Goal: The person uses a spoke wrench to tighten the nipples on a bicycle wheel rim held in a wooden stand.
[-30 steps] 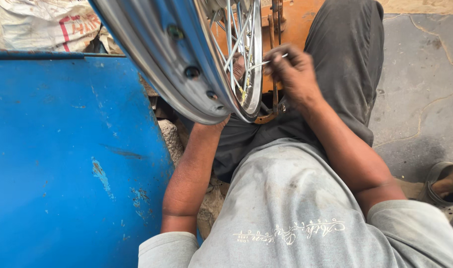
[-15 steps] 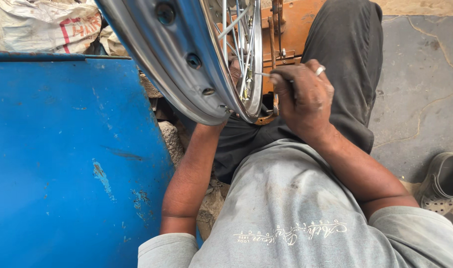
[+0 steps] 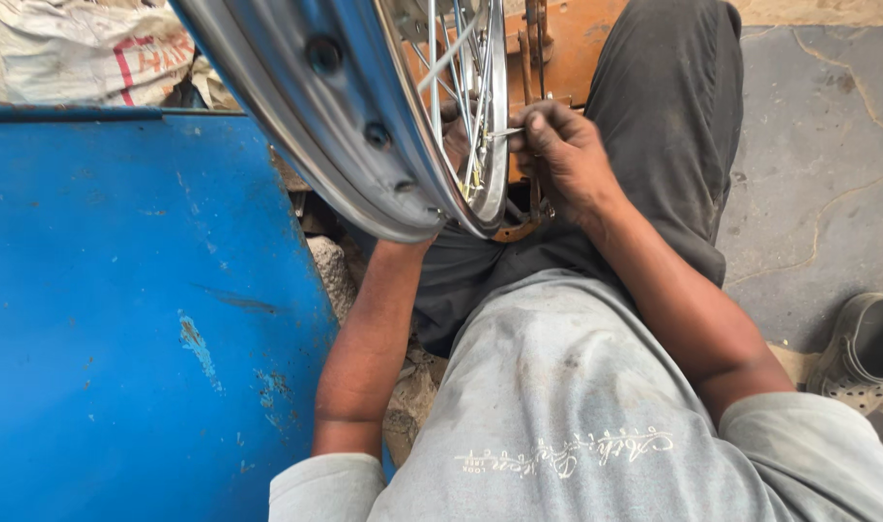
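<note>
While right hand [image 3: 567,159] pinches a spoke [image 3: 504,132]; wheel rim [image 3: 296,106] upright.

Your wheel rim [image 3: 364,126]: polished metal, glossy, smooth, with thin bright metal spokes [image 3: 461,97]. Your right hand [image 3: 567,159] pinches small shiny metal piece at spokes. Blue panel [image 3: 122,309] beside you: painted metal, matt, scuffed, paint chipped in spots. Orange stand [image 3: 577,48]: rusty, dull. Your shirt [image 3: 577,406]: grey cloth, soft, dusty. Trousers [image 3: 664,126]: dark cloth, grimy. Floor [image 3: 828,155]: rough cracked concrete. Sack [image 3: 64,48]: woven plastic. Shoe [image 3: 867,353]: matt rubber.
</note>
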